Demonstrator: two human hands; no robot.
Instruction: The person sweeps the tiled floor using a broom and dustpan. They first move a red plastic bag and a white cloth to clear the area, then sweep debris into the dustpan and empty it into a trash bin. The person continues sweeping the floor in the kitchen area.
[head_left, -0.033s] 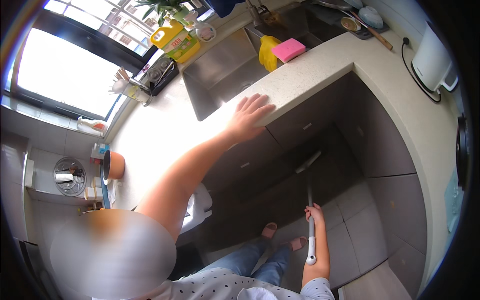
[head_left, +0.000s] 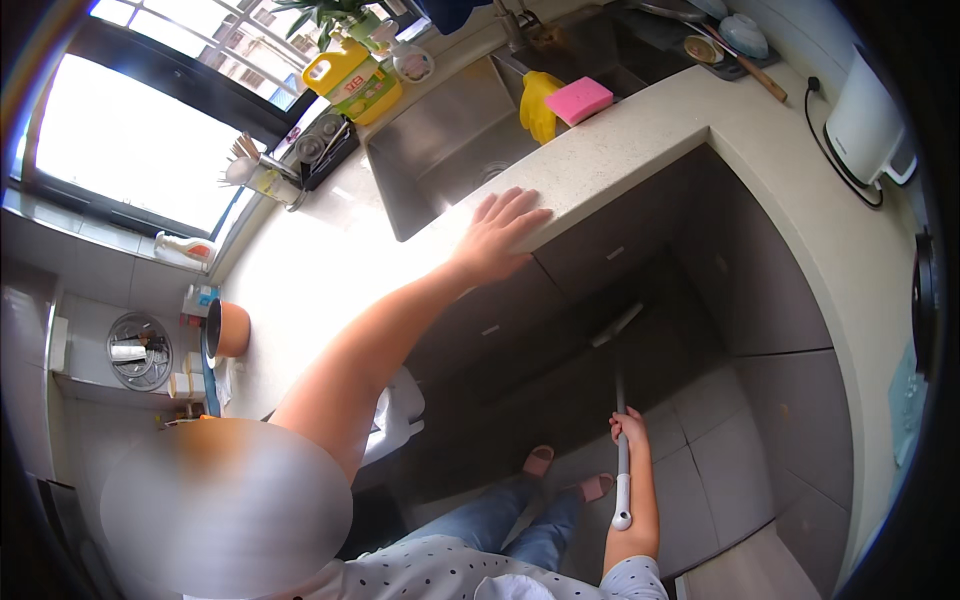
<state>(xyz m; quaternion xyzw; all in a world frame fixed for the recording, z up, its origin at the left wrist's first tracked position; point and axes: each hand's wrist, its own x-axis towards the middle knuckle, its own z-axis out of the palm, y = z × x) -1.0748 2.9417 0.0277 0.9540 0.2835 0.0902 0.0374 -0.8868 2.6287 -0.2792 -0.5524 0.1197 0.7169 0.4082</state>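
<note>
Mop (head_left: 623,480): ours slanted down to the floor (head_left: 715,475), head (head_left: 617,325) near the cabinets (head_left: 620,240).
Right grip (head_left: 629,427): closed around the mop.
Left grip (head_left: 497,235): spread on the table (head_left: 640,135) edge, holding nothing.
Risk: pushed too far, the head could probably knock the cabinets; pulled back, our slippers (head_left: 539,460).
Room: floor ran right of the mop.

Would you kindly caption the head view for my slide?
Left hand spread on the countertop beside the steel sink; right hand holding a long-handled floor tool.
</note>
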